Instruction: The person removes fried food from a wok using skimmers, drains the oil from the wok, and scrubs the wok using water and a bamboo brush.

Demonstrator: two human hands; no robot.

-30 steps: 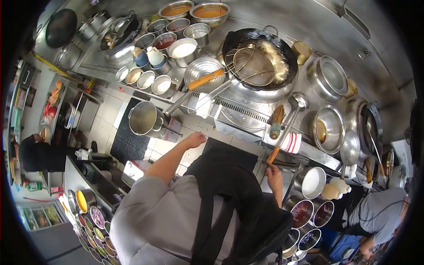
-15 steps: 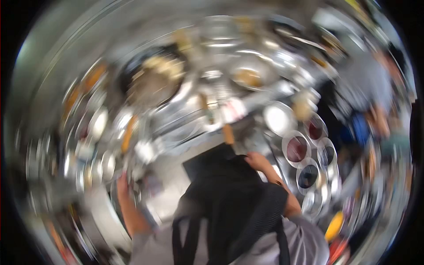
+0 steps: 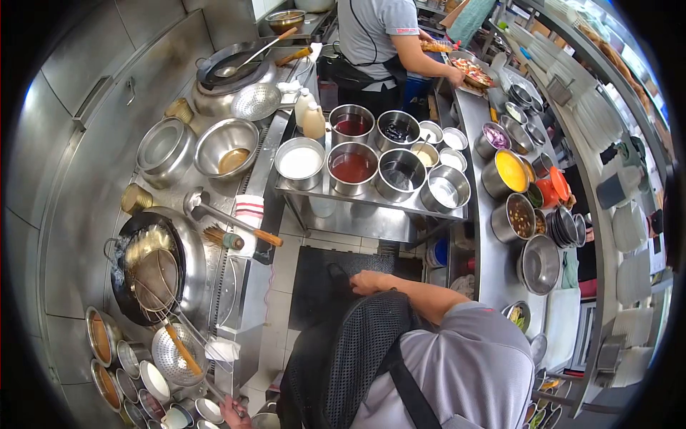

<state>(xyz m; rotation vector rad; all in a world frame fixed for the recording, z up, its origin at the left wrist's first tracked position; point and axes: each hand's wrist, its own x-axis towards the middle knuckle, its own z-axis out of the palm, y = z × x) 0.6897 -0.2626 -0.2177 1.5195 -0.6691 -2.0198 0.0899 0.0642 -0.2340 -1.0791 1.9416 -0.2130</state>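
Note:
My left hand [image 3: 234,413], at the bottom edge, has its fingers closed round a thin metal handle. The handle appears to run up to the perforated strainer [image 3: 166,357]. Across that strainer lies the wooden handle of a wire-framed sieve [image 3: 163,279], which rests over a wok [image 3: 187,250] of foaming oil. My right hand [image 3: 368,282] hangs in front of my dark apron with its fingers curled, and nothing shows in it. Beyond it stands a steel trolley with pots of red liquid [image 3: 352,169] and dark liquid [image 3: 401,175].
A ladle [image 3: 232,218], a brush [image 3: 223,237] and a striped cloth [image 3: 250,207] lie at the stove's edge. Several sauce bowls [image 3: 103,336] stand lower left. A co-worker [image 3: 379,50] works at the back beside a pan of food [image 3: 471,70]. Steel pots [image 3: 511,171] line the right counter.
The view has swung round and sharpened from a heavy blur. My left hand now sits at the bottom edge, and my right arm reaches left in front of my apron.

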